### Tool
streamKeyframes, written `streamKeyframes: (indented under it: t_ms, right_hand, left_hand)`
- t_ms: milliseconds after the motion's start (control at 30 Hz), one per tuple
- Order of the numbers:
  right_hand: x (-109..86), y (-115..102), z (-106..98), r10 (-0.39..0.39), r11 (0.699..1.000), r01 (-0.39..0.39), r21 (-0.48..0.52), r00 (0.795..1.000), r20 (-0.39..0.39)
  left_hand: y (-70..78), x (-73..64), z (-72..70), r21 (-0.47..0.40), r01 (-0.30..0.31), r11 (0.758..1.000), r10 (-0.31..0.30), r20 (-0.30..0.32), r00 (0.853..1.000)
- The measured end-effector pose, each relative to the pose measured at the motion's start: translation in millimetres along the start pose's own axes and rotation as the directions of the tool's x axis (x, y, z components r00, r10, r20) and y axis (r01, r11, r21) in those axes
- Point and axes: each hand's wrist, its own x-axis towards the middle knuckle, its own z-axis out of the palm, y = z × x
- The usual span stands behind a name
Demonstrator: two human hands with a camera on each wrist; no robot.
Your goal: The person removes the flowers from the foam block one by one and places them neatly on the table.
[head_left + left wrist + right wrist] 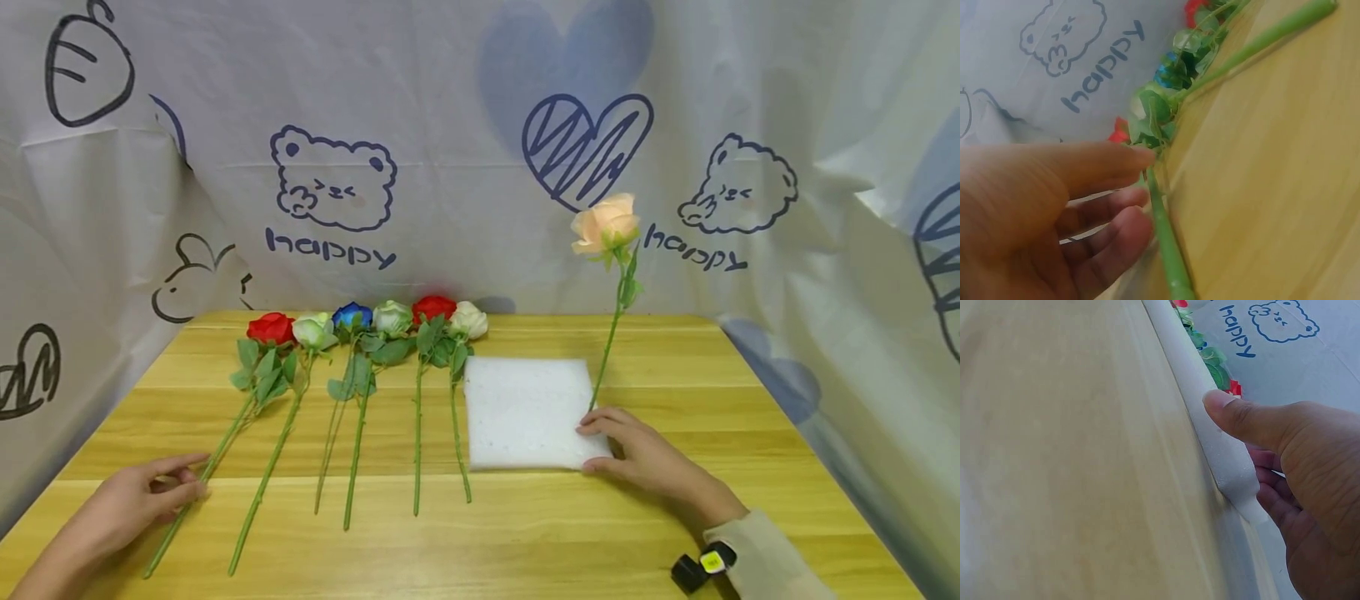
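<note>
In the head view, my left hand is at the stem of the leftmost red rose, fingers and thumb apart. The left wrist view has the fingertips beside that green stem, not closed around it. My right hand grips the near right corner of a white foam block, its thumb on the front side, as the right wrist view confirms. A peach rose rises from the block's right side, leaning slightly right; its stem's lower end is hidden by the fingers.
Several more roses lie in a row left of the block, blooms away from me: pale green, blue, another red and white. Behind the wooden table hangs a printed curtain.
</note>
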Motion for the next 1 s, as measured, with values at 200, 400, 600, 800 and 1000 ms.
streamKeyframes:
  t_ms: [200, 400, 600, 800, 1000]
  right_hand:
    - [1.7, 2.0, 1.0, -0.011, 1.000, 0.011, 0.006, 1.000, 0.010]
    - [2.0, 2.7, 0.8, -0.006, 1.000, 0.006, 0.012, 1.000, 0.018]
    - [2.1, 1.2, 0.6, 0.011, 1.000, -0.011, 0.014, 1.000, 0.019]
    - [2.3, 0.4, 0.8, 0.007, 1.000, -0.007, 0.022, 1.000, 0.014]
    - [1.8, 0.3, -0.4, -0.006, 1.000, 0.006, 0.005, 1.000, 0.005]
  left_hand:
    - [9.8, -1.0, -2.2, 0.048, 0.030, 0.998, -0.027, -0.058, 0.998]
    - [33.9, 1.3, -2.5, 0.139, -0.043, 0.989, 0.058, -0.104, 0.993]
    - [66.1, 11.2, 4.4, 0.134, -0.155, 0.979, 0.169, -0.099, 0.981]
    - [108.3, 31.1, 23.7, 0.042, -0.248, 0.968, 0.251, -0.056, 0.966]
    - [138.0, 52.3, 47.8, -0.028, -0.360, 0.933, 0.358, -0.056, 0.932]
